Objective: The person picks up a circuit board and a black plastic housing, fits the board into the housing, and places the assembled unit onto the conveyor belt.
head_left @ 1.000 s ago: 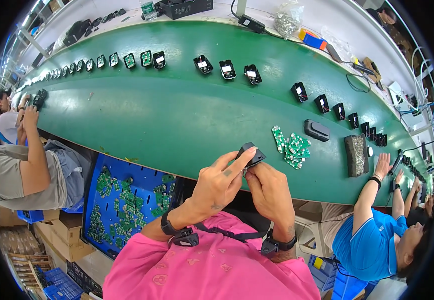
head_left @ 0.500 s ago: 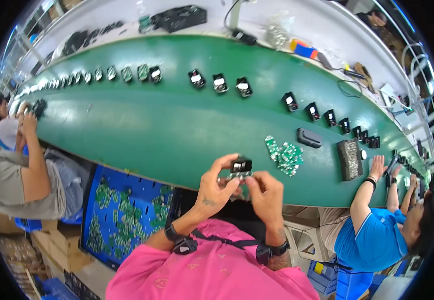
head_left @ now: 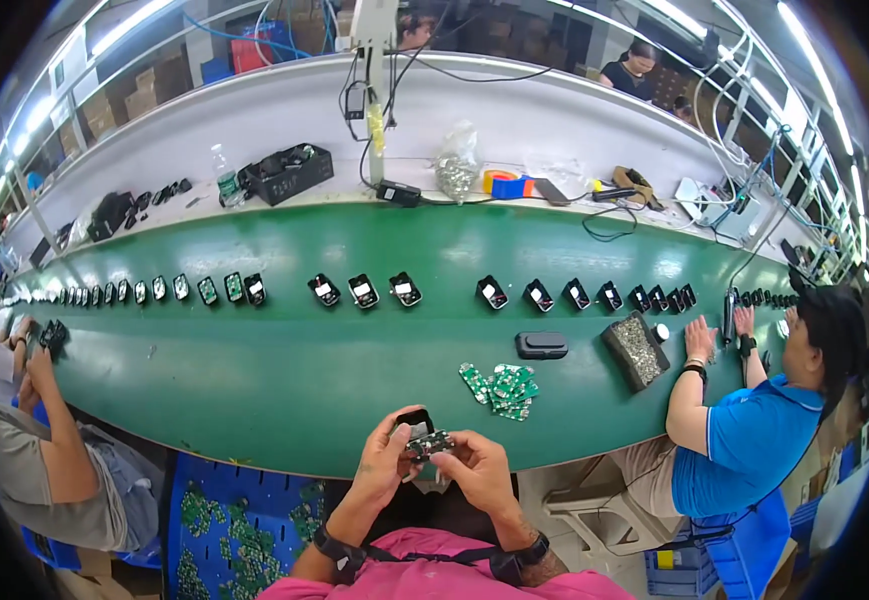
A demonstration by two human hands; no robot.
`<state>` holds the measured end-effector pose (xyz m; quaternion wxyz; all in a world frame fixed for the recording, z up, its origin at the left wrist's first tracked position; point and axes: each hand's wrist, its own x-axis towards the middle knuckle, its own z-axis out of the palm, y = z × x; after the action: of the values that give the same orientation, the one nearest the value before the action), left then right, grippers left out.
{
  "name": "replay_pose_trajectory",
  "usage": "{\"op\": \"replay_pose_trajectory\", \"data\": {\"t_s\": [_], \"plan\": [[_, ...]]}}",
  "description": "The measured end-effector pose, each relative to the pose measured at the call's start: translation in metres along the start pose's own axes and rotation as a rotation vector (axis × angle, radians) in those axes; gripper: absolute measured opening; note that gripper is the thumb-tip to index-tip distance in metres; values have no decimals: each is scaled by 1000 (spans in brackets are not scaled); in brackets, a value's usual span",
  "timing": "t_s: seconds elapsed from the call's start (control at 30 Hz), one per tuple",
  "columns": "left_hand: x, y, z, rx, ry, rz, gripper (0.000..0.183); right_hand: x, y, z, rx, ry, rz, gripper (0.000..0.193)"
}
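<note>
Close to the near edge of the bench, my left hand [head_left: 379, 470] is closed around a small black plastic housing [head_left: 415, 419], tilted with its hollow side showing. A green circuit board [head_left: 432, 445] lies against the front of that housing. My right hand [head_left: 479, 474] pinches the board's right side between thumb and fingers. Whether the board is joined to the housing by wires cannot be made out. Beyond my right hand is a loose pile of green circuit boards [head_left: 511, 390]. A black oblong case [head_left: 541, 345] rests behind the pile.
A row of black housings [head_left: 362, 291] runs along the green bench [head_left: 254, 400]. A block-shaped box of small metal parts [head_left: 636, 352] stands right, near a blue-shirted co-worker [head_left: 754, 440]. Another co-worker [head_left: 44, 450] sits left. A blue tray of boards [head_left: 214, 560] is below.
The view has tipped up, bringing the shelf and far side into sight. In my hands, the housing has tilted and the board now shows its green face in front of it.
</note>
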<state>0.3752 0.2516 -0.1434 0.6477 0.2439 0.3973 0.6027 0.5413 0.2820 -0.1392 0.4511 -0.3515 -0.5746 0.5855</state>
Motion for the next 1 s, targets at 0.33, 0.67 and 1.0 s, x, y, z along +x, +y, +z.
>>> {"op": "replay_pose_trajectory", "data": {"t_s": [0.33,0.67,1.0], "plan": [[-18,4,18,254,-98,160,47,2,-6,-21,236,-59,150,12],[-35,31,55,608,-68,557,43,8,-18,-48,285,-163,2,27],[-39,28,43,481,-59,363,49,1,-15,-32,420,-202,-64,19]]}}
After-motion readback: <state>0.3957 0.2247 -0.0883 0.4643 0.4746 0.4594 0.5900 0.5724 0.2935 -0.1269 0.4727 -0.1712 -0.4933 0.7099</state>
